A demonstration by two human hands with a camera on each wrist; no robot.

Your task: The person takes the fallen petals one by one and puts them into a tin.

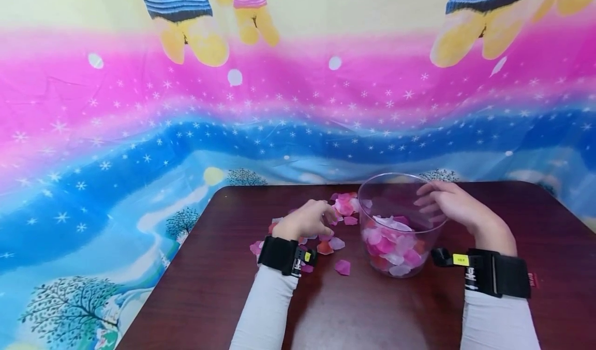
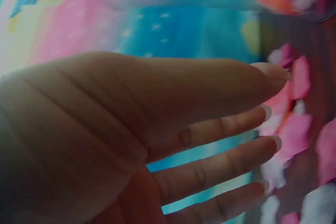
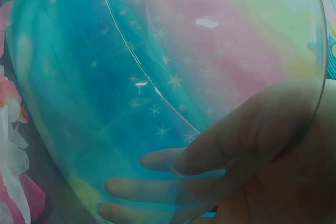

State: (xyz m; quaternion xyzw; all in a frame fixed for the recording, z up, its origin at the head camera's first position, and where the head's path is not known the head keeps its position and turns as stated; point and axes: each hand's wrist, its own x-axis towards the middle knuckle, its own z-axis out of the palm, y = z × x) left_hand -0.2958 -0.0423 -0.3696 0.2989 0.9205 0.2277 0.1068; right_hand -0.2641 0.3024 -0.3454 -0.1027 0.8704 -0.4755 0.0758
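A clear plastic bucket [image 1: 400, 228], partly filled with pink, white, red and magenta flower petals [image 1: 391, 244], stands upright on the table. My right hand [image 1: 453, 205] is at the bucket's right rear side near the rim. Through the clear wall in the right wrist view, its thumb and fingers [image 3: 168, 190] look fairly straight; contact is hard to make out. To the left, my left hand [image 1: 307, 220] hovers palm down over loose petals [image 1: 344, 205]. Its thumb and fingers [image 2: 220, 166] are extended and apart, with nothing between them in the left wrist view.
A dark reddish-brown table [image 1: 209, 288] carries everything. Behind it hangs a colourful cloth [image 1: 298, 96] with snowflakes, trees and bears. One magenta petal [image 1: 342, 267] lies apart, left of the bucket's base. Both wrists wear black straps [image 1: 278, 254] with small cameras.
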